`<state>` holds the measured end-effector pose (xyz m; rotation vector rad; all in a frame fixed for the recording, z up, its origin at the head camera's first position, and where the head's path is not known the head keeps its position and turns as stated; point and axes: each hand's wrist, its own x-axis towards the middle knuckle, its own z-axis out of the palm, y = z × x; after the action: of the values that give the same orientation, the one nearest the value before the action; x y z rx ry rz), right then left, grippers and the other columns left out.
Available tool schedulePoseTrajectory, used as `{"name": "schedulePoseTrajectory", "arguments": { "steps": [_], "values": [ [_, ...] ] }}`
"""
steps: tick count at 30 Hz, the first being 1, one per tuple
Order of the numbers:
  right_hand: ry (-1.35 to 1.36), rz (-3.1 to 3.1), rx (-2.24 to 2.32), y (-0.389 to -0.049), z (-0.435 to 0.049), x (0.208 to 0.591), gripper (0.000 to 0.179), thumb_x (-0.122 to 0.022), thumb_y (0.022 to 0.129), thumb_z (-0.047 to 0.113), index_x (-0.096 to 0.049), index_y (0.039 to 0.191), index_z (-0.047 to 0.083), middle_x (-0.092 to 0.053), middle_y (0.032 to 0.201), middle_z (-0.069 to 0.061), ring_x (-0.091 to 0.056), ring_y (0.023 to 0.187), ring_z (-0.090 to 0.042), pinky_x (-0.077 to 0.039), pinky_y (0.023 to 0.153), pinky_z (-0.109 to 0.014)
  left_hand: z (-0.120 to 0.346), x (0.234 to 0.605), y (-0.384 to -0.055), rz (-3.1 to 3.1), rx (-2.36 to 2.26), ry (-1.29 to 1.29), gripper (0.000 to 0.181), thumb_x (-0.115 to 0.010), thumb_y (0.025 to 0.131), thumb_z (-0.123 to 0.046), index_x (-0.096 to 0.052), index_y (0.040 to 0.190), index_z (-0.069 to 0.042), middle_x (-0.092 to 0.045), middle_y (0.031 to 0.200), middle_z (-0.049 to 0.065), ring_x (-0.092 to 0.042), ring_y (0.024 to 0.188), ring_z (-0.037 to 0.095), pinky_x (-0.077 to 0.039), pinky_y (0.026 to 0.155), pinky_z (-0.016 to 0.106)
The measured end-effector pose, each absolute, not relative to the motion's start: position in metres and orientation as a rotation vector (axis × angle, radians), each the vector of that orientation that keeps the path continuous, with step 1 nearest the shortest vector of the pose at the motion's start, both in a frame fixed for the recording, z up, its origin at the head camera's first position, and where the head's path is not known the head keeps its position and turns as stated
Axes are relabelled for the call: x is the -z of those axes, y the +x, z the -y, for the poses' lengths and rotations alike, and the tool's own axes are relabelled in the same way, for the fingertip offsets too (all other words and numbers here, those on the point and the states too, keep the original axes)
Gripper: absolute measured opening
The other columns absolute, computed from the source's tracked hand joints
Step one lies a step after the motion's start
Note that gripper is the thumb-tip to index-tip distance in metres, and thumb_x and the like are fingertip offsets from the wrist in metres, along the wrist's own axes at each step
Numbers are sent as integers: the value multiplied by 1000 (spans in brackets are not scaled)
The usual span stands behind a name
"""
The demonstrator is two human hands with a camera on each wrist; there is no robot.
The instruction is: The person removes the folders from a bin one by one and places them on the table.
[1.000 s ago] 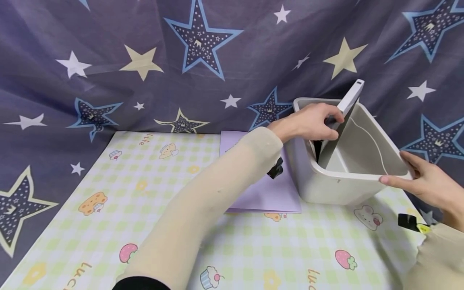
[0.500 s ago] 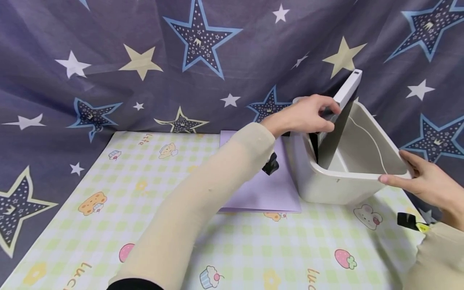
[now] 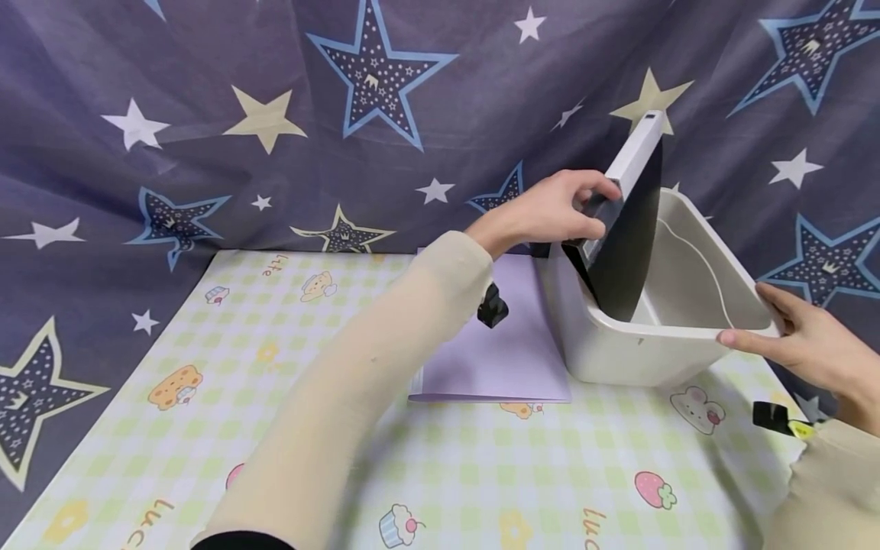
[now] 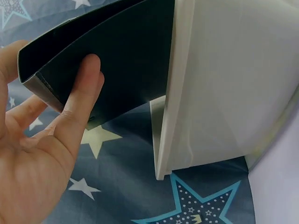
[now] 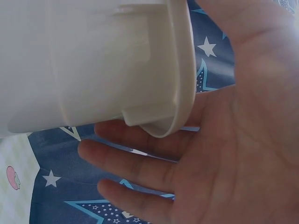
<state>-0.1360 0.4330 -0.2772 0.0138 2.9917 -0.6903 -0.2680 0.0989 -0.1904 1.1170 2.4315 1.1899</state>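
A black binder with a pale spine stands tilted in the left part of a white plastic bin, its upper part above the rim. My left hand grips the spine edge; in the left wrist view, a finger presses the dark cover and the covers gape slightly apart. At the bin's near right corner my right hand holds the rim, thumb on the front edge. In the right wrist view, several fingers reach along the bin's outer side. The binder's lower end is hidden.
A lilac folder lies on the checked tablecloth, left of the bin and partly under my left arm. A thin white cord runs down inside the bin. Behind the table hangs a star-patterned curtain.
My left hand has moved up and to the left, drawing the binder higher out of the bin and showing more of its dark cover. The right hand and the bin have stayed nearly still.
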Motion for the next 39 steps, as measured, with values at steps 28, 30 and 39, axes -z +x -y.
{"name": "schedulePoseTrajectory", "arguments": {
  "steps": [28, 30, 39],
  "values": [
    [26, -2987, 695, -134, -428, 275, 104, -63, 89, 45, 4, 148, -7, -18, 141, -45, -28, 119, -63, -27, 89, -73, -65, 223, -269, -2291, -1580, 864, 47, -64, 80, -6, -58, 125, -16, -48, 109, 9, -52, 66, 18, -49, 60, 29],
    [27, -2983, 703, -134, -428, 275, 104, -63, 89, 45, 5, 148, -7, -17, 142, -44, -27, 120, -63, -27, 90, -73, -63, 225, -269, -2278, -1592, 837, 47, -64, 80, -6, -58, 125, -17, -47, 110, 10, -51, 65, 18, -49, 60, 31],
    [25, -2980, 710, -133, -431, 277, 105, -63, 88, 47, 6, 149, -3, -10, 146, -41, -22, 125, -63, -24, 92, -73, -57, 232, -269, -2171, -1641, 775, 46, -62, 82, -6, -54, 126, -17, -47, 106, 10, -46, 62, 16, -44, 56, 27]
  ]
}}
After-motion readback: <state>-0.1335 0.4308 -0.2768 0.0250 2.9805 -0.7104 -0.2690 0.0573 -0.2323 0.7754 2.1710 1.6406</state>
